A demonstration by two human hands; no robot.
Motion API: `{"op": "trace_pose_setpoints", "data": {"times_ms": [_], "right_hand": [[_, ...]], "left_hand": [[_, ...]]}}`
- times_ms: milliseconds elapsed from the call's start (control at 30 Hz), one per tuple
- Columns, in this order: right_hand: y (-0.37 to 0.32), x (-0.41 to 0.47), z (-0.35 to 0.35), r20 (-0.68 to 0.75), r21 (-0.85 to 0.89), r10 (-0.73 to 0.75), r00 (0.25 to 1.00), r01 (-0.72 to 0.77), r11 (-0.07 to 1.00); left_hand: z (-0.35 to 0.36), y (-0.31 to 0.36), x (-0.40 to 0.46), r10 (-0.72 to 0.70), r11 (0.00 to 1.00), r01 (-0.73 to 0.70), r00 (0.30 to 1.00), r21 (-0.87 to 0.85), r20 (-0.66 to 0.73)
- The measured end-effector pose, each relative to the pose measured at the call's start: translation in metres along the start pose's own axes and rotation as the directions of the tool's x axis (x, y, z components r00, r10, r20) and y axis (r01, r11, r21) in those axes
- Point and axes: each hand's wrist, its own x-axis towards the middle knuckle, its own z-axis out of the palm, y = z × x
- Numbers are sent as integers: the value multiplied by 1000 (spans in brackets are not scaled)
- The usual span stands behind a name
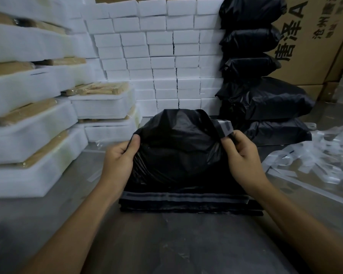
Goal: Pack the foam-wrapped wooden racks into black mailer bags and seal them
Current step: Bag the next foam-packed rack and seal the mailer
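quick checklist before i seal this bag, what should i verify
1. Left hand grips the bag edge: ok.
2. Right hand pinches the flap: ok.
3. Rack fully inside the bag: cannot tell, the black film hides it.
4. Flap folded shut: not ok, it stands raised.
5. Adhesive liner off: cannot tell.
6. Spare bags lie flat under the work: ok.
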Motion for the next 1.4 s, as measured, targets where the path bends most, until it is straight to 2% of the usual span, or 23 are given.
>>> {"op": "trace_pose_setpoints", "data": {"times_ms": [67,133,233,333,533,633,700,833,967,1133,1267,1333,1400], "right_hand": [[1,0,-1,-4,65,82,997,-82,995],[2,1,-2,-13,45,97,995,-96,994],[3,2,-3,2,55,90,996,-90,994],[2,4,-5,42,72,105,994,-107,992],[2,5,-11,87,181,181,980,-194,964],[-3,4,-13,167,265,183,969,-223,938],[-6,3,-15,217,262,170,961,-225,938],[-7,5,-16,101,302,177,979,-199,932],[-6,7,-13,87,348,243,966,-258,902],[-13,7,-11,86,440,406,910,-401,804],[-16,8,-15,49,421,537,842,-505,753],[-18,9,-19,56,446,571,819,-532,720],[-24,11,-25,118,421,597,794,-584,694]], "left_hand": [[-1,1,1,-7,997,14,996,-81,88],[-1,4,1,-8,987,42,977,-155,214],[-1,9,-4,-84,953,176,936,-248,341],[-1,15,-6,-129,943,224,928,-245,349],[1,17,-4,-120,927,203,957,-315,263],[-3,18,-3,-132,911,244,936,-334,325],[-6,17,-2,-166,888,300,916,-348,365],[-9,15,0,-164,845,334,905,-417,393],[-11,14,2,-162,779,364,903,-511,397],[-15,12,10,-296,843,370,925,-389,238],[-18,12,11,-273,885,311,950,-346,154],[-21,11,10,-267,893,333,933,-301,240],[-26,10,7,-304,888,404,874,-219,379]]}}
